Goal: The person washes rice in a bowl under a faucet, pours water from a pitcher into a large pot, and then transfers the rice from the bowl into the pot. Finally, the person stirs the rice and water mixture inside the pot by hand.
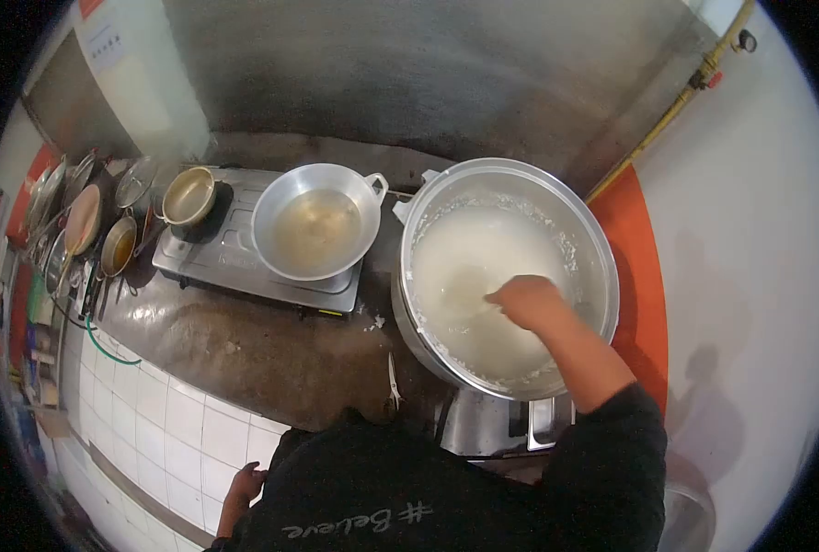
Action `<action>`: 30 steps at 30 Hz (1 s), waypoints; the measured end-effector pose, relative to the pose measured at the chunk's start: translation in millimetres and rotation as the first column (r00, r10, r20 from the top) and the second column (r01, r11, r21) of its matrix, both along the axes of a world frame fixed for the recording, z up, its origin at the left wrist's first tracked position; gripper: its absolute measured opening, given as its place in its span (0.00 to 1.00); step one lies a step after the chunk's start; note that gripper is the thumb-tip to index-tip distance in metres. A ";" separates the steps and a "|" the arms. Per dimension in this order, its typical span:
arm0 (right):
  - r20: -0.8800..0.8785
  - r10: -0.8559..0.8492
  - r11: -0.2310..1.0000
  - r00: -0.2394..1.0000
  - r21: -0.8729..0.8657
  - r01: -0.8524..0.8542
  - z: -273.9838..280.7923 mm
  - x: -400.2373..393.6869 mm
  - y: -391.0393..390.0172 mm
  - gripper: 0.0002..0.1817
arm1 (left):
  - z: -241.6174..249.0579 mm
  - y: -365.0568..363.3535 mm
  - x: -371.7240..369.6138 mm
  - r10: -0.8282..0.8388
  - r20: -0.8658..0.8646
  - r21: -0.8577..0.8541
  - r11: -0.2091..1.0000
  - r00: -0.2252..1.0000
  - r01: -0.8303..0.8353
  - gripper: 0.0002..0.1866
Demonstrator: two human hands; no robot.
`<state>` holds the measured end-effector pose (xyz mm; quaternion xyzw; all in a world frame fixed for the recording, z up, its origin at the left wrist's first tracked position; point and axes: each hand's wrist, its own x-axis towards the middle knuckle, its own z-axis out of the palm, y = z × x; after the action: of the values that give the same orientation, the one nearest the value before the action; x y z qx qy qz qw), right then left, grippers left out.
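Note:
My right hand [529,302] is closed over the large metal pot [602,276]. In its fingers is the end of a pale, spoon-like utensil, and a round shape shows dimly in the liquid just ahead of it. Cloudy white liquid [483,239] fills much of the pot, with white grains stuck to the inner wall. My left hand [246,483] hangs low beside my body, over the white tiled floor. Its fingers are loosely bent and a little apart, with nothing seen in them.
Left of the pot, a wide pan [262,225] with thin brownish liquid sits on a gas stove [234,276]. A small pot [189,196] stands farther left, near several pans. Scissors [393,382] lie near the counter's front edge. A yellow gas pipe [658,133] runs along the right wall.

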<state>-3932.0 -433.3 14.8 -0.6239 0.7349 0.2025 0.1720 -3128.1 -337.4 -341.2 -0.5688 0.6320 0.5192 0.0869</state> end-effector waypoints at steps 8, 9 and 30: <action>-0.150 -0.173 0.984 0.973 0.024 0.178 23.9 -18.5 31.9 0.22 | 67.7 18.6 -28.5 0.003 0.254 0.080 0.997 0.967 -0.024 0.30; -0.153 -0.166 0.985 0.974 0.030 0.172 19.3 -20.9 32.2 0.22 | 67.2 17.2 -30.8 0.033 0.241 0.063 0.997 0.970 -0.050 0.30; -0.354 -0.273 0.941 0.895 0.093 0.325 -43.9 -128.1 -23.8 0.15 | 14.5 -3.2 -13.3 0.171 0.045 -0.026 0.985 0.984 -0.170 0.20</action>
<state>-4060.1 -457.1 -29.1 -0.4448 0.8234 0.3314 0.1198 -3141.5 -340.6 -326.6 -0.6339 0.5844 0.5041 0.0506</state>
